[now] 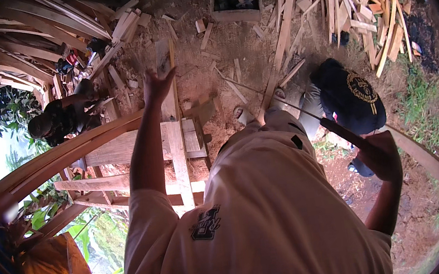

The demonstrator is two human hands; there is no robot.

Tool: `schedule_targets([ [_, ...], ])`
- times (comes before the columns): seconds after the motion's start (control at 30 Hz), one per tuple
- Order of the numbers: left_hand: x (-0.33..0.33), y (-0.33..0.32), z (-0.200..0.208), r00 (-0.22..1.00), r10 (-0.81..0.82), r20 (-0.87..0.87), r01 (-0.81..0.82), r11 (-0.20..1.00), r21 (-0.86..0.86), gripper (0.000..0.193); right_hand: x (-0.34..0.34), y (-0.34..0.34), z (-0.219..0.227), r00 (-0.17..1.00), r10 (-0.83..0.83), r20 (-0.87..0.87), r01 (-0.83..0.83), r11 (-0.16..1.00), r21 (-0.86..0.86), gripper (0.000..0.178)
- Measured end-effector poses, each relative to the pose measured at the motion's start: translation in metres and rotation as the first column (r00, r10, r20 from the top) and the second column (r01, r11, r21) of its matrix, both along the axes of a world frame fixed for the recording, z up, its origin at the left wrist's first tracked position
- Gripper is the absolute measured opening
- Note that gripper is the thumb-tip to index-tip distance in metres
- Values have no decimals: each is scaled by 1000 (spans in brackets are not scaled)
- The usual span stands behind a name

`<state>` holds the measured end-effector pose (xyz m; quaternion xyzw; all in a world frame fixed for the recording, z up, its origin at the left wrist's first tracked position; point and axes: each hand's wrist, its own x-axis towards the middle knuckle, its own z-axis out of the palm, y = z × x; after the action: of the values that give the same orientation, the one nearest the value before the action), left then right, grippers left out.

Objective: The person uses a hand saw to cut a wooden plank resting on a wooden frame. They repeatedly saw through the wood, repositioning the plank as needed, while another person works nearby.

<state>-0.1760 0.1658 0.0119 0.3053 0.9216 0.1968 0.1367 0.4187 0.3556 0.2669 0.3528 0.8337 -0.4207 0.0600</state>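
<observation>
My left hand (pixel 156 88) is stretched out at the left, thumb and fingers apart, beside a long narrow plank (pixel 170 107). Whether it touches the wood I cannot tell. That plank lies across a rough wooden bench (pixel 117 149). At the right, my right hand (pixel 382 156) is closed around the dark handle of a long thin tool (pixel 342 128). The tool's slender blade or rod slants up and left past my feet; its exact kind I cannot make out.
Someone in a dark printed top (pixel 350 96) is close by on the right. Another person in dark clothing (pixel 63 116) is beyond the bench at left. Wood offcuts (pixel 348 6) are piled far right, more boards (pixel 42 35) far left. A wooden box (pixel 237 14) stands at the back.
</observation>
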Motion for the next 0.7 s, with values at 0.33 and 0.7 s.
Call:
schedule_targets([
  [0.33,20,52,14,999,26,-31,-33,970,-241,93,-28,-33,0,937,249,-247,-274,959,-72,24],
  [0.7,2,34,-31,996,19,-87,-19,1000,3,66,-156,-99,-155,681,171,-712,-462,855,-236,23],
])
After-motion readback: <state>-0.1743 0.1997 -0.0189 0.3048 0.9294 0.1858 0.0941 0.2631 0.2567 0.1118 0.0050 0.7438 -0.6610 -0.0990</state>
